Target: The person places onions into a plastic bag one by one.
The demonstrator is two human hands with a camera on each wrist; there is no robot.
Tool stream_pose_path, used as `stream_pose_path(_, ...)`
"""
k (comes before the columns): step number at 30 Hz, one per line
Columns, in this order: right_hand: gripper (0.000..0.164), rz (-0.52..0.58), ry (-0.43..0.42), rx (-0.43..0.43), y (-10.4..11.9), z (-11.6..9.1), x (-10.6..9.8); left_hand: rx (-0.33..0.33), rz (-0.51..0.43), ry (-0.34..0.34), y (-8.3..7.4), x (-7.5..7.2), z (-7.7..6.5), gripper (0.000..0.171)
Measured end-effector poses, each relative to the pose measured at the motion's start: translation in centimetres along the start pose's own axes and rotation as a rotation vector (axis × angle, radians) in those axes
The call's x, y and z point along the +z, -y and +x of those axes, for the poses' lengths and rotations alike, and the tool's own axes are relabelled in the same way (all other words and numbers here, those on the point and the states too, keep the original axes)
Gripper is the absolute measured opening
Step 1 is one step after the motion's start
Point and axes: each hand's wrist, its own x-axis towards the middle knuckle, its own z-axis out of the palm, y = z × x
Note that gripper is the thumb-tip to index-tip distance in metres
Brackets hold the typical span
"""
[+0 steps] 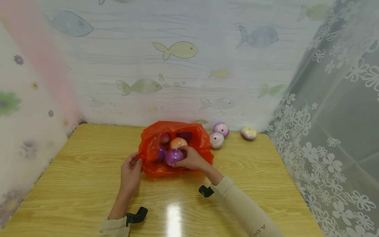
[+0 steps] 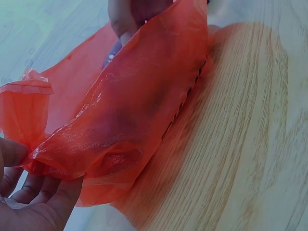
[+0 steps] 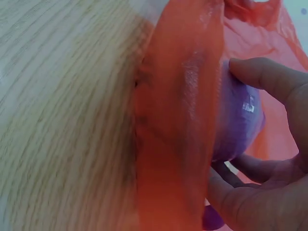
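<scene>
A red plastic bag (image 1: 205,144) lies on the table with its mouth spread open. My left hand (image 1: 130,172) pinches the bag's left edge between thumb and fingers, and the left wrist view shows the film (image 2: 139,96) bunched there. Inside the bag's mouth, my right hand (image 1: 192,160) grips a shiny purple onion (image 1: 173,157), thumb on one side and fingers on the other. In the right wrist view, the bag's side partly covers this onion (image 3: 238,113). Behind it in the bag sit a pale orange round onion (image 1: 178,142) and several purple things (image 1: 161,153), partly hidden.
Two purple-and-white onions (image 1: 217,140) touch each other just right of the bag. Another pale onion (image 1: 248,133) stands farther right, near the back edge of the wooden table (image 1: 88,164). A fish-patterned curtain (image 1: 183,82) hangs behind the table.
</scene>
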Motion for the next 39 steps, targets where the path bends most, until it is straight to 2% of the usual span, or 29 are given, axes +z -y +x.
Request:
stream_pose_path(5, 0.075, -0.013, -0.011, -0.005, 0.0, 0.5, 0.8, -0.005, 0.002, 0.002, 0.0, 0.0, -0.1, 0.03)
stream_pose_path(9, 0.071, -0.05, -0.045, -0.046, 0.0, 1.0, 1.5, -0.006, -0.001, 0.004, -0.1, 0.0, -0.1, 0.03)
stream_pose_path(13, 0.065, -0.029, -0.089, -0.092, -0.2, 1.5, 1.8, -0.011, -0.003, 0.01, -0.1, 0.1, 0.0, 0.03)
stream_pose_path(18, 0.07, -0.038, -0.133, -0.095, -0.2, 2.0, 2.1, -0.01, 0.008, 0.017, 0.0, 0.2, 0.0, 0.031)
stream_pose_path(22, 0.074, -0.041, -0.138, -0.093, -0.3, 2.5, 2.4, -0.005, 0.002, 0.017, 0.1, 0.2, 0.0, 0.03)
stream_pose_path(34, 0.077, -0.088, -0.125, -0.22, -0.1, 3.8, 3.1, -0.003, -0.004, 0.01, 0.1, 0.2, 0.1, 0.029)
stream_pose_path(39, 0.073, -0.118, -0.114, -0.236, 0.1, 4.0, 3.4, 0.0, -0.007, 0.015, 0.0, 0.2, 0.0, 0.03)
